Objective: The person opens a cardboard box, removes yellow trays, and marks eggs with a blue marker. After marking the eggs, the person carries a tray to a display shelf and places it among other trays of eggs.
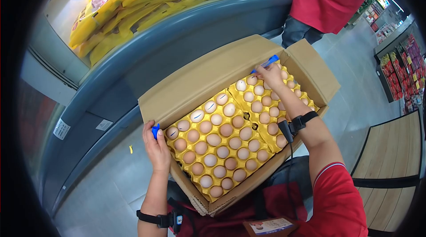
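Right hand (pixel 267 75) pinches a slim blue pen between thumb and fingers, while the left hand (pixel 157 148) curls at the near-left end of an open cardboard box (pixel 206 75). That box is the biggest thing in reach, lying between the forearms with its far flap folded outward, presumably to keep the way in free; what bears it is hidden. Inside, two yellow trays, one at left (pixel 203 137) and one at right (pixel 265 109), sit side by side, their cups likely keeping the eggs apart. Along the left tray's far row, eggs such as this pale one (pixel 197 116) bear short dark strokes. Slanting over the right tray's far row, the blue pen (pixel 270 61) seems held for marking. Smallest, a blue piece (pixel 155 131), perhaps its cap, is gripped by the left thumb and fingers.
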`<state>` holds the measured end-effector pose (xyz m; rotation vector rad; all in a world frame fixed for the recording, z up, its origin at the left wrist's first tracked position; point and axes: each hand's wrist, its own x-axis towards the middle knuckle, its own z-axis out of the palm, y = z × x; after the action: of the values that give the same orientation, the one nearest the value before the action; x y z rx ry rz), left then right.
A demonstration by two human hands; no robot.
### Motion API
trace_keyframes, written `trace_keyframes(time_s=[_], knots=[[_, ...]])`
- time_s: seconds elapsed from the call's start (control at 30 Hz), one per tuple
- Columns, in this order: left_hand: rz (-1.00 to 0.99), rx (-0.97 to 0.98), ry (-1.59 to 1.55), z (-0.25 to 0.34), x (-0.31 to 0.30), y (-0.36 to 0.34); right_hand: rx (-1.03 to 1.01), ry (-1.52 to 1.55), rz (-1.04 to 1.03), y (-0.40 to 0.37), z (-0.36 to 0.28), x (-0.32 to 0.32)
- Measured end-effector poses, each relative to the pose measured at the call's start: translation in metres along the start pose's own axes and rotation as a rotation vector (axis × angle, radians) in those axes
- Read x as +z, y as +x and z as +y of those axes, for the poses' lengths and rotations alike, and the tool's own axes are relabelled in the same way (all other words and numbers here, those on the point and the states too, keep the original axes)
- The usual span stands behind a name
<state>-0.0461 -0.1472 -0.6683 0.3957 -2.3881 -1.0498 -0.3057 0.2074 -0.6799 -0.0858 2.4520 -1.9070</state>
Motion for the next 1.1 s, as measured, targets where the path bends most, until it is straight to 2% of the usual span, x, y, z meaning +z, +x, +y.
trace_keyframes(time_s=[0.07, 0.1, 0.2, 0.3, 0.4, 0.5, 0.57, 0.63, 0.7, 0.83, 0.93, 1.1], knots=[[-0.004, -0.009, -0.019, 0.001, 0.0, 0.001, -0.093, -0.131, -0.095, -0.008, -0.009, 0.017], [-0.005, -0.009, -0.018, 0.001, 0.0, 0.001, -0.014, -0.153, -0.154, -0.012, -0.012, 0.022], [-0.001, -0.006, -0.018, 0.002, -0.001, 0.001, -0.052, -0.311, -0.173, -0.008, 0.007, 0.028], [0.009, -0.009, -0.029, 0.004, 0.0, 0.001, 0.101, -0.078, -0.019, -0.011, -0.003, 0.023], [0.016, -0.013, -0.046, 0.003, 0.001, 0.002, 0.032, -0.049, 0.047, -0.014, -0.014, 0.027], [0.05, -0.011, -0.035, 0.001, 0.001, 0.001, 0.009, -0.087, -0.309, -0.051, -0.069, 0.068], [0.059, 0.01, -0.017, 0.0, -0.001, 0.001, -0.131, 0.136, -0.606, -0.088, -0.074, 0.112], [0.054, 0.04, -0.004, 0.0, 0.0, 0.003, 0.025, 0.008, -0.733, -0.135, -0.093, 0.142], [0.052, 0.04, -0.003, -0.001, 0.0, 0.003, -0.179, -0.08, -0.891, -0.158, -0.077, 0.168], [0.048, 0.029, 0.011, 0.0, -0.001, 0.002, -0.185, 0.057, -0.925, -0.176, -0.069, 0.193], [0.051, 0.02, 0.014, -0.001, -0.001, 0.001, -0.155, -0.157, -0.894, -0.172, -0.066, 0.197], [0.066, 0.026, 0.012, -0.005, 0.0, 0.001, -0.082, -0.209, -0.733, -0.159, -0.057, 0.185]])
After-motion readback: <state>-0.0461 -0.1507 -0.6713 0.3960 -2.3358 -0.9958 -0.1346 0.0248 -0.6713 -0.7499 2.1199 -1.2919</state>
